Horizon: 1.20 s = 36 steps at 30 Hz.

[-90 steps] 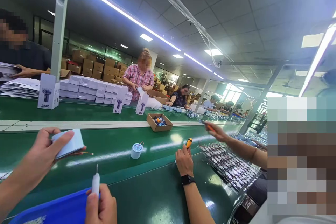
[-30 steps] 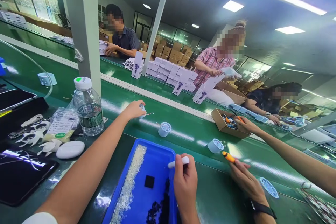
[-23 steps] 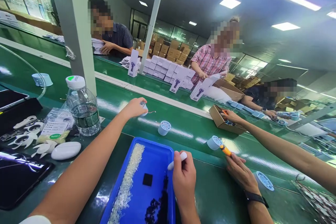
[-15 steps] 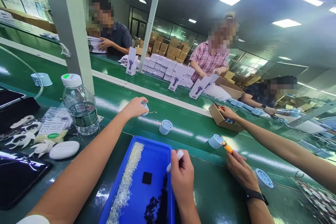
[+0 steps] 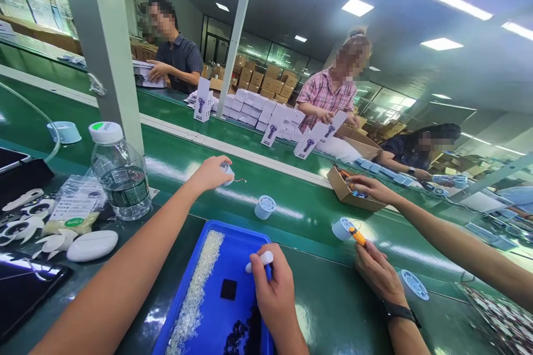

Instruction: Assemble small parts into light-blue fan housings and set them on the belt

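Note:
My left hand (image 5: 211, 173) reaches out over the green belt, its fingers closed round a light-blue round housing (image 5: 227, 174). A thin wire sticks out of the housing on the right. My right hand (image 5: 276, 291) is closed on a white pen-like tool (image 5: 261, 261), over the right side of a blue tray (image 5: 199, 252). Small clear rings (image 5: 199, 283) line the tray's left side. A black square (image 5: 229, 289) lies in its middle, and small black pieces (image 5: 237, 338) lie lower right, partly behind my hand.
Another light-blue housing (image 5: 265, 207) stands on the belt. At right, a co-worker's hand (image 5: 381, 272) holds an orange tool (image 5: 357, 236) by a housing (image 5: 342, 228); another hand is over a small carton (image 5: 345, 191). A water bottle (image 5: 121, 177) stands left. Several people are across the belt.
My right hand has moved left with the white tool, further over the tray. My left hand still holds the housing. The co-worker's hand at the carton has shifted, fingers now more spread.

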Available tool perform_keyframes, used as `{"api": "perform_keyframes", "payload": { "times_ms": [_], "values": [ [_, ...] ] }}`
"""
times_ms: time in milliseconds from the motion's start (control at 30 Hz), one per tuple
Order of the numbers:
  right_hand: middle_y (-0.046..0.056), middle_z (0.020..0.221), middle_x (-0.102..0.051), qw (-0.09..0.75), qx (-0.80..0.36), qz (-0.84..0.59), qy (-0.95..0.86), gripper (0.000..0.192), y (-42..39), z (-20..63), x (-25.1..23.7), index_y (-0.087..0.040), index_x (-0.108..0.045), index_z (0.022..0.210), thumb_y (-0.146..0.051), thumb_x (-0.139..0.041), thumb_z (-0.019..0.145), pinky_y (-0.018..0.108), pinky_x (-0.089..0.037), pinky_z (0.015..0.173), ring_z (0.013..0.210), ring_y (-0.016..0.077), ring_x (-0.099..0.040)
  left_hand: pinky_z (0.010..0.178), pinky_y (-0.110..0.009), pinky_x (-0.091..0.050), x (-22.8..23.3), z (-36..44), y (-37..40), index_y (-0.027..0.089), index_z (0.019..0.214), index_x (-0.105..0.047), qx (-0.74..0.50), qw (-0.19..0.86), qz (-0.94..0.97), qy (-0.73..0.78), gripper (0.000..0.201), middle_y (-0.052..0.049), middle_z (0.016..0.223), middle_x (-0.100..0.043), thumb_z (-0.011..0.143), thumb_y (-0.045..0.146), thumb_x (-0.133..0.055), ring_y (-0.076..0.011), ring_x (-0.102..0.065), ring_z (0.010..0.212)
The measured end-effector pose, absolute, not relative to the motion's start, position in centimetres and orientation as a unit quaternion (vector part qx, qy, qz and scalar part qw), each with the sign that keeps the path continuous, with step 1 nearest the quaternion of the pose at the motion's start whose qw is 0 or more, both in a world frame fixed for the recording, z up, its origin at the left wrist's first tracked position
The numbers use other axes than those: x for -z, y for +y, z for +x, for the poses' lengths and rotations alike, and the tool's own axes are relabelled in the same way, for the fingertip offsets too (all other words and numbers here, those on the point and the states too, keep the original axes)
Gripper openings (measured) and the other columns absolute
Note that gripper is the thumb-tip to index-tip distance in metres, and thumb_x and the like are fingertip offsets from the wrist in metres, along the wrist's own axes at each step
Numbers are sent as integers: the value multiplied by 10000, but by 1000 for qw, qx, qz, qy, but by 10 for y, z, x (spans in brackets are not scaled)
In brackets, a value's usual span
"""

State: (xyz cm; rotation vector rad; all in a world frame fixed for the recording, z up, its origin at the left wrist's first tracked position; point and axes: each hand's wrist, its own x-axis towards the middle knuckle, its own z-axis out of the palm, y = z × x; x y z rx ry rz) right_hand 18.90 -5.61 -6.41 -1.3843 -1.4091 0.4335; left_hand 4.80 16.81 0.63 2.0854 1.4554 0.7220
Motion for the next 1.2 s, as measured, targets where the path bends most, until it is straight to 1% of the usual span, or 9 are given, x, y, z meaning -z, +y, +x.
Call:
{"api": "perform_keyframes", "payload": {
  "times_ms": [100,233,333,433,500,600,733,1000,1200],
  "values": [
    [-33,660,-469,557,-186,-553,-591,187,-58,185,62,-211,-462,744,-301,-451,908,213,-376,568,594,106,-441,764,-325,-482,-6,55,164,193,1023,-504,-352,312,683,558,471,-81,1032,-593,658,444,-664,-232,-584,923],
    [-16,694,-538,513,-263,-519,-631,169,-58,180,63,-204,-518,751,-306,-500,885,213,-412,598,636,113,-502,691,-326,-526,-9,74,152,190,902,-442,-435,585,515,451,411,-74,959,-585,661,394,-705,-200,-600,867],
    [19,790,-589,617,-241,-508,-551,167,-55,180,67,-205,-576,850,-348,-498,887,237,-469,626,693,135,-570,692,-328,-551,-14,87,140,165,869,-485,-409,669,493,376,252,-83,909,-615,750,338,-624,-186,-624,828],
    [55,941,-599,737,-211,-491,-413,195,-50,184,68,-209,-569,944,-383,-504,885,290,-520,695,741,155,-629,700,-319,-556,-16,97,129,146,862,-561,-395,746,430,320,184,-94,933,-637,763,287,-626,-185,-625,824],
    [62,967,-596,782,-188,-477,-355,203,-46,187,65,-208,-552,945,-396,-527,872,312,-529,719,756,166,-648,704,-311,-550,-17,101,124,146,852,-603,-383,780,394,298,162,-90,944,-646,754,268,-643,-184,-617,822],
    [82,1001,-602,805,-161,-472,-321,228,-43,191,59,-198,-546,939,-410,-552,855,325,-538,732,824,193,-662,700,-304,-534,-16,105,118,150,801,-632,-374,782,407,288,145,-65,860,-639,758,289,-638,-163,-589,763],
    [104,1058,-615,794,-156,-494,-318,267,-43,194,58,-192,-550,986,-427,-536,860,354,-532,803,922,221,-654,612,-253,-479,-16,109,112,158,736,-624,-369,729,496,295,230,-21,739,-586,721,382,-671,-131,-526,673],
    [94,1035,-651,793,-178,-491,-314,291,-39,195,65,-197,-565,1018,-436,-545,853,324,-532,808,908,205,-667,574,-241,-398,-22,117,101,153,767,-597,-334,649,607,315,396,-6,713,-579,667,532,-657,-120,-483,617],
    [108,984,-685,787,-179,-506,-305,321,-40,194,62,-184,-569,1013,-460,-540,852,324,-534,776,877,218,-674,570,-247,-375,-27,118,95,163,743,-563,-321,622,641,315,411,8,686,-552,648,555,-642,-123,-458,604]
  ]
}}
